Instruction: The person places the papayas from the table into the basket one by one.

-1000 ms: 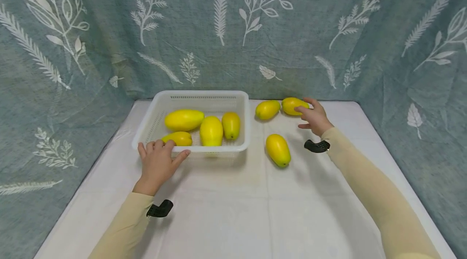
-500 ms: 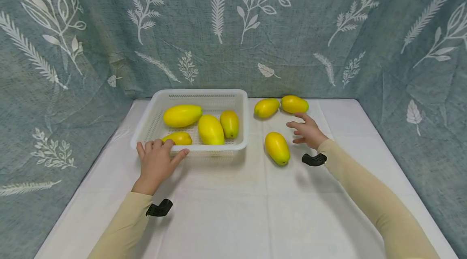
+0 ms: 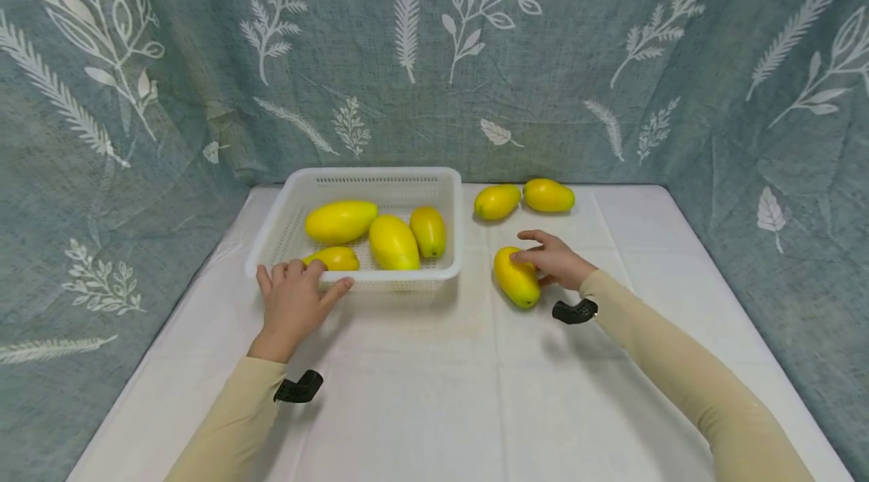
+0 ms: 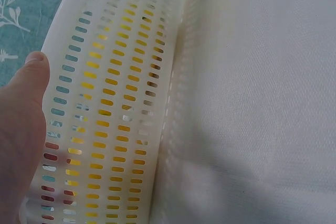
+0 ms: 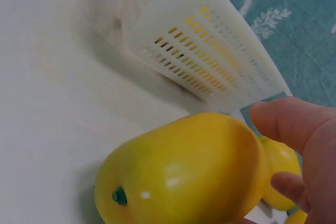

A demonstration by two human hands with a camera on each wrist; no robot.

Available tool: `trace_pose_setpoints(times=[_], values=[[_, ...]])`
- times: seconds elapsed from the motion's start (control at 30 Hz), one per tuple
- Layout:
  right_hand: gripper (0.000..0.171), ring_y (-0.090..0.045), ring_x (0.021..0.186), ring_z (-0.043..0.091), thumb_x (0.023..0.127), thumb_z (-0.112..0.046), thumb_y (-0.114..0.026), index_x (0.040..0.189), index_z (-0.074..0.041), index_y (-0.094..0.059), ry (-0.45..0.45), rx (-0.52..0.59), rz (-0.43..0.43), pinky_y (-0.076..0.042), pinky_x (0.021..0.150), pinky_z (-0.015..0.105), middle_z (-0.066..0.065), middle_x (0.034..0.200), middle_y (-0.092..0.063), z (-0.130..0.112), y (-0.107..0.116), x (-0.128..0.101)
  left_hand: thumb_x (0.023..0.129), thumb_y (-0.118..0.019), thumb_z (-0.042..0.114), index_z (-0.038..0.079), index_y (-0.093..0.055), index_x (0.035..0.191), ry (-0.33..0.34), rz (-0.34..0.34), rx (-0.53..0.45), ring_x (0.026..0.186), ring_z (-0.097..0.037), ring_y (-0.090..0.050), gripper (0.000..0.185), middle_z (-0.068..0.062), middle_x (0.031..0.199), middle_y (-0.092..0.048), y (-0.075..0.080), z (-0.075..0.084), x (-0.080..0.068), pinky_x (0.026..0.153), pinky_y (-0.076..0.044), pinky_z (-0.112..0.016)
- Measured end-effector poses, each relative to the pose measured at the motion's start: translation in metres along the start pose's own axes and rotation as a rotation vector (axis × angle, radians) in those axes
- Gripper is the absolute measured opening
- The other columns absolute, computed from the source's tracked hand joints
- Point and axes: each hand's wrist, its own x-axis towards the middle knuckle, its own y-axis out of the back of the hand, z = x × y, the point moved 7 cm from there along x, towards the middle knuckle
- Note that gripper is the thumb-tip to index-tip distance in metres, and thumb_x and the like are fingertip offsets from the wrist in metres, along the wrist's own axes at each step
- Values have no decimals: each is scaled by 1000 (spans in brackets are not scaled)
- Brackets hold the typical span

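My left hand (image 3: 292,308) rests on the near left rim of a white perforated plastic basket (image 3: 380,277), its thumb on the outside. Several yellow papayas lie in the basket, one of them (image 3: 341,222) at the back left; another (image 3: 339,259) is partly behind my left fingers. At the right, my right hand (image 3: 560,262) reaches over a yellow papaya (image 3: 517,282) with a green-tinged end, lying on the table. In the right wrist view, this papaya (image 5: 178,171) shows a green stem stub, and my visible fingers spread around its far end without closing on it.
Two more papayas lie behind, one (image 3: 498,203) near the basket's right side and one (image 3: 548,196) farther right. A white cloth (image 3: 434,406) covers the table. A blue-green leaf-patterned curtain (image 3: 380,52) encloses the back and sides.
My right hand has come away from the back right papaya, moving nearer and left to the front papaya. My left hand stays at the basket rim.
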Motion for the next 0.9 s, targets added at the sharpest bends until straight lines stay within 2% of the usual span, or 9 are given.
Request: trace_pose_setpoints(times=[0.13,0.47,0.9], values=[[70,-43,143,40,101,-29,-61,161,-14,-27,6,-16,-8,-44,110,61,24,160,-37,0,-2,1,95,-68,46,-4,-65,118,0,5,3,112,-57,-45,55,-33,112,-60,0,1,0,108,-10,-74],[61,-46,139,39,102,-27,-61,156,-11,-37,-7,-49,-4,-49,105,55,24,160,-34,0,-5,2,96,-68,47,-4,-65,118,-2,12,4,111,-56,-46,55,-32,110,-61,0,1,0,107,-11,-74],[61,-48,137,38,102,-27,-61,155,-11,-37,6,-49,-7,-51,101,53,23,159,-36,-1,-2,4,95,-68,47,-3,-65,118,-4,18,-1,111,-56,-46,55,-32,110,-60,0,0,0,107,-11,-74]])
